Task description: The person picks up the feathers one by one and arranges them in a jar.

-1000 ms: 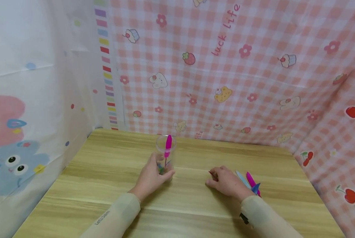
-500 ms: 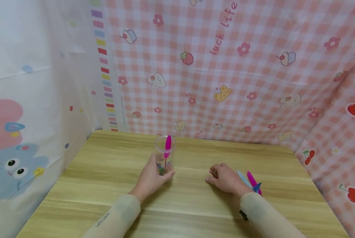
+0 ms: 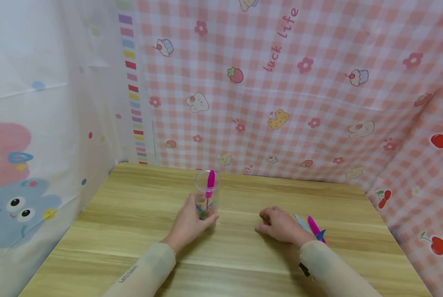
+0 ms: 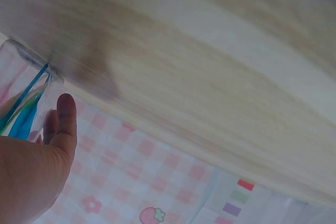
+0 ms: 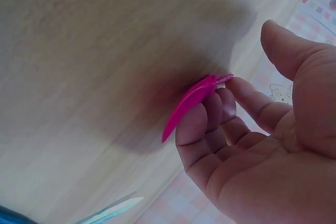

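Note:
In the head view, my left hand (image 3: 192, 220) grips a clear plastic cup (image 3: 208, 181) standing on the table. A pink leaf-shaped piece with a thin stem (image 3: 210, 183) stands upright in it; blue and green bits show low inside, and also in the left wrist view. My right hand (image 3: 281, 225) is low over the table, right of the cup. In the right wrist view, a glossy pink tapered piece with a short textured stem (image 5: 191, 98) lies against the bent fingertips (image 5: 191, 119), thumb held apart. The head view hides this piece behind the hand.
Beside my right wrist lie a light blue blade-shaped piece (image 3: 302, 222), a pink one (image 3: 313, 225) and a dark blue pointed one (image 3: 320, 235). A pink checked cloth (image 3: 243, 103) hangs behind the table (image 3: 243, 272), and white printed cloth (image 3: 58, 136) at the left.
Both hands stay nearly in place. A small dark red tip that showed at the right fingertips is no longer visible in the head view. The view itself shifts slightly.

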`<state>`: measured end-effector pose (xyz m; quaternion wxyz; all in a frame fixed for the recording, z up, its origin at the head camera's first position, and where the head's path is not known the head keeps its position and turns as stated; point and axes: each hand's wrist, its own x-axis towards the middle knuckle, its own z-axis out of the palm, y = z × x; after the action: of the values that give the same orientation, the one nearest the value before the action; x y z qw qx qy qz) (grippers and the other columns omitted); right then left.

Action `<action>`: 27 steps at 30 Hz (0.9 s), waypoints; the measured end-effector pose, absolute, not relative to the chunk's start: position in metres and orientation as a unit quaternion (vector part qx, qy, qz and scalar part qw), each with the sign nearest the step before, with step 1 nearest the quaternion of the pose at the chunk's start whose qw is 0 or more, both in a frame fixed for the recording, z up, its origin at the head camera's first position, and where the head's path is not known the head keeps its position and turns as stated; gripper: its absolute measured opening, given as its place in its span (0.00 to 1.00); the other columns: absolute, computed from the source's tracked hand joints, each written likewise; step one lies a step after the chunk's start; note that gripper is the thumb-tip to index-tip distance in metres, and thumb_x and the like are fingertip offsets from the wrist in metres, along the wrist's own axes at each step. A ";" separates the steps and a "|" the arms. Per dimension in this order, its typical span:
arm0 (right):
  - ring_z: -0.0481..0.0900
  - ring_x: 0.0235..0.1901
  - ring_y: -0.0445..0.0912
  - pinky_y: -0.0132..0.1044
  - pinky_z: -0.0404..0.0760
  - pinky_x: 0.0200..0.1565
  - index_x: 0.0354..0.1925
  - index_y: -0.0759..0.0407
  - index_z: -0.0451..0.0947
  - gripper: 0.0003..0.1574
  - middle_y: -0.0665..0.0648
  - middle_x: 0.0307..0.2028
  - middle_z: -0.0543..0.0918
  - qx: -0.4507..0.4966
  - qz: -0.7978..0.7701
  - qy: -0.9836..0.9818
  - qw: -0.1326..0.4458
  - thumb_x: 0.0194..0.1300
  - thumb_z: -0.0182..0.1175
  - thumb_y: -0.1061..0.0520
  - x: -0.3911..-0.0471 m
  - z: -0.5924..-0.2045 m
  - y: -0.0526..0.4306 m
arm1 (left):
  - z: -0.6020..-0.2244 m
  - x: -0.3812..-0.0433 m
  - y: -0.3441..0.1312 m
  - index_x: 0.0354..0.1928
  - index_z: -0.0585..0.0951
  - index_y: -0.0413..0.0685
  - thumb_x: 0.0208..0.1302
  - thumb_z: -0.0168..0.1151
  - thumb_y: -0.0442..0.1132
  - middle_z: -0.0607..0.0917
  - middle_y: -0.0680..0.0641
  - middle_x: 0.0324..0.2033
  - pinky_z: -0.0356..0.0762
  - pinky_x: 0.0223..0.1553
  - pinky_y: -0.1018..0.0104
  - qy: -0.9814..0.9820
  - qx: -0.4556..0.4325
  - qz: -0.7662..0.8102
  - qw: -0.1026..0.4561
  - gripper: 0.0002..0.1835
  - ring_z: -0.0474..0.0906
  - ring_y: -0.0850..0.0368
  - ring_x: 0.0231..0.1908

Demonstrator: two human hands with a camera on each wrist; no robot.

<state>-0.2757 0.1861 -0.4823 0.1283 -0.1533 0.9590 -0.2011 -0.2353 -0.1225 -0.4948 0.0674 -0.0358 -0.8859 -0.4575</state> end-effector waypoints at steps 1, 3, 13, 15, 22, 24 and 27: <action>0.81 0.53 0.49 0.56 0.83 0.63 0.65 0.60 0.80 0.32 0.57 0.53 0.83 -0.158 -0.201 0.959 0.126 0.72 0.71 0.44 -0.276 -0.483 0.185 | -0.495 -0.235 -0.122 0.70 0.68 0.46 0.64 0.79 0.51 0.81 0.37 0.67 0.79 0.69 0.37 -0.886 -0.036 -0.457 0.067 0.40 0.80 0.37 0.68; 0.81 0.53 0.50 0.56 0.83 0.63 0.63 0.60 0.81 0.29 0.57 0.52 0.84 -0.165 -0.201 0.958 0.120 0.71 0.72 0.47 -0.276 -0.483 0.184 | -0.495 -0.235 -0.122 0.70 0.68 0.47 0.64 0.79 0.51 0.81 0.37 0.67 0.79 0.69 0.37 -0.887 -0.036 -0.456 0.067 0.40 0.80 0.37 0.68; 0.84 0.52 0.54 0.58 0.86 0.58 0.58 0.56 0.83 0.24 0.59 0.53 0.84 -0.171 -0.128 0.973 0.093 0.70 0.73 0.47 -0.278 -0.477 0.195 | -0.494 -0.235 -0.122 0.71 0.67 0.47 0.65 0.78 0.52 0.81 0.37 0.68 0.78 0.70 0.37 -0.888 -0.040 -0.454 0.064 0.41 0.79 0.37 0.69; 0.84 0.54 0.57 0.59 0.86 0.58 0.58 0.56 0.83 0.26 0.61 0.53 0.84 -0.169 -0.093 0.977 0.086 0.69 0.73 0.45 -0.277 -0.473 0.205 | -0.494 -0.235 -0.122 0.71 0.67 0.48 0.65 0.78 0.52 0.80 0.37 0.68 0.78 0.70 0.37 -0.887 -0.041 -0.456 0.063 0.41 0.79 0.37 0.69; 0.83 0.42 0.49 0.52 0.87 0.49 0.49 0.56 0.84 0.18 0.55 0.42 0.86 -0.177 -0.086 0.976 0.095 0.67 0.76 0.50 -0.258 -0.469 0.220 | -0.494 -0.235 -0.122 0.70 0.67 0.47 0.64 0.79 0.51 0.81 0.37 0.67 0.80 0.69 0.38 -0.886 -0.046 -0.457 0.068 0.40 0.80 0.37 0.67; 0.82 0.38 0.45 0.49 0.87 0.45 0.46 0.55 0.84 0.12 0.53 0.38 0.86 -0.173 -0.106 0.974 0.096 0.67 0.75 0.56 -0.252 -0.472 0.219 | -0.494 -0.235 -0.123 0.70 0.67 0.47 0.64 0.79 0.51 0.81 0.36 0.67 0.80 0.69 0.38 -0.885 -0.047 -0.458 0.069 0.40 0.80 0.37 0.67; 0.81 0.35 0.43 0.46 0.87 0.42 0.43 0.54 0.83 0.09 0.51 0.36 0.88 -0.160 -0.121 0.975 0.093 0.67 0.73 0.62 -0.246 -0.476 0.214 | -0.494 -0.234 -0.124 0.70 0.67 0.47 0.64 0.79 0.51 0.81 0.36 0.67 0.79 0.69 0.37 -0.885 -0.046 -0.459 0.069 0.40 0.79 0.36 0.68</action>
<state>-0.2463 0.2139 -0.4763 0.0926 -0.1599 0.9753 -0.1207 -0.2344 -0.1235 -0.4942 0.0686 -0.0461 -0.8848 -0.4586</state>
